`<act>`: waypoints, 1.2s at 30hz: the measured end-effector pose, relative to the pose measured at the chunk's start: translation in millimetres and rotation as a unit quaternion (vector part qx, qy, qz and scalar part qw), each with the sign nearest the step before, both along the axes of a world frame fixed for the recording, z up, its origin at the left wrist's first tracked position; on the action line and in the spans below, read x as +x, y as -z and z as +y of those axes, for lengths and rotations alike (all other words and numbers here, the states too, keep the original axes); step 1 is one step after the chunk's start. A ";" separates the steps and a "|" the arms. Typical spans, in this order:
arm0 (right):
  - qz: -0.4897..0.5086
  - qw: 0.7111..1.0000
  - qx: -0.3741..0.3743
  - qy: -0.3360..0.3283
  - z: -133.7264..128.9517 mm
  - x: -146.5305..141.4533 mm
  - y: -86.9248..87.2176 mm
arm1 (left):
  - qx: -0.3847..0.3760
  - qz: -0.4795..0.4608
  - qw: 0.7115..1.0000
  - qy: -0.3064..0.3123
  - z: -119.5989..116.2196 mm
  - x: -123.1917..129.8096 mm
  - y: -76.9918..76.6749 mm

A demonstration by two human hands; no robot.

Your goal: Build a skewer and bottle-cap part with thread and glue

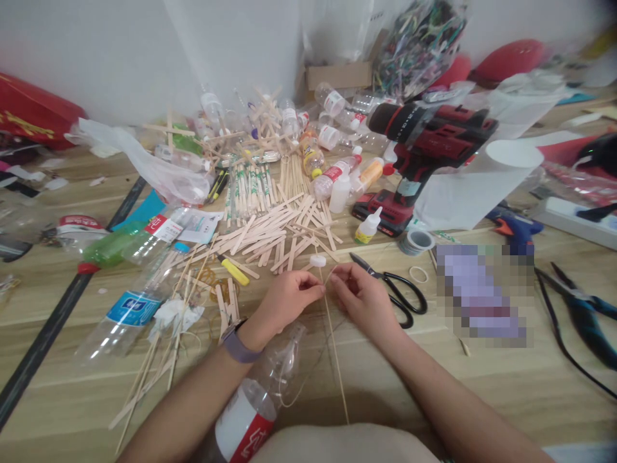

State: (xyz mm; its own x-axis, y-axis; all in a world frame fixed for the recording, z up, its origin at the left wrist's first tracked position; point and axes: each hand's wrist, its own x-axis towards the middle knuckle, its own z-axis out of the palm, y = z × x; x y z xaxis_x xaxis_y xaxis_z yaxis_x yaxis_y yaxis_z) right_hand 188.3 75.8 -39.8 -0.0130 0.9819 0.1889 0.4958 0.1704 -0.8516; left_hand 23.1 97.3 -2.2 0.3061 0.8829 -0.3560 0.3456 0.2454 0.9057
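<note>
My left hand [289, 299] is closed in a pinch, its fingertips against a thin wooden stick [335, 354] that runs down toward my body. A white bottle cap [318, 260] sits at the far end of that stick. Close by on the right, my right hand [364, 301] pinches a fine string [330, 275] beside the stick. Slack string hangs in a loop below the hands. Under my left forearm lies a clear plastic bottle [245, 415] with a red and white label. Black-handled scissors [405, 297] lie just beyond my right hand.
Loose craft sticks [260, 238] are piled ahead, with plastic bottles behind them. A red cordless drill [429, 148] stands at the right near a glue bottle [369, 226], a tape roll [417, 241] and a glue gun [515, 226]. Pliers [583, 308] lie far right; a yellow-handled tool [234, 270] lies left.
</note>
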 end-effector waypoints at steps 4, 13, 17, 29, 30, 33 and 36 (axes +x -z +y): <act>-0.030 0.998 0.056 -0.001 -2.1 2.1 -3.4 | -0.045 -0.026 0.998 -0.028 0.0 0.1 3.9; -0.057 0.994 0.087 -0.046 -1.0 -0.7 1.7 | -0.061 -0.034 0.997 -0.042 1.5 0.6 4.3; -0.076 0.991 0.098 -0.052 -0.4 -0.6 -0.2 | -0.034 -0.014 0.998 -0.044 1.6 0.4 4.7; -0.186 0.963 0.189 -0.051 -1.6 -1.1 4.8 | -0.007 0.000 1.000 -0.030 3.8 -1.6 8.4; -0.196 0.960 0.195 -0.048 -1.5 -1.2 5.9 | -0.007 0.002 0.999 -0.032 3.8 -1.4 7.8; -0.227 0.950 0.212 -0.042 -1.4 -1.7 7.7 | -0.011 0.003 0.999 -0.036 3.8 -0.5 6.5; -0.258 0.939 0.225 -0.034 -1.6 -2.3 6.4 | -0.028 -0.003 0.999 -0.036 4.0 0.0 6.2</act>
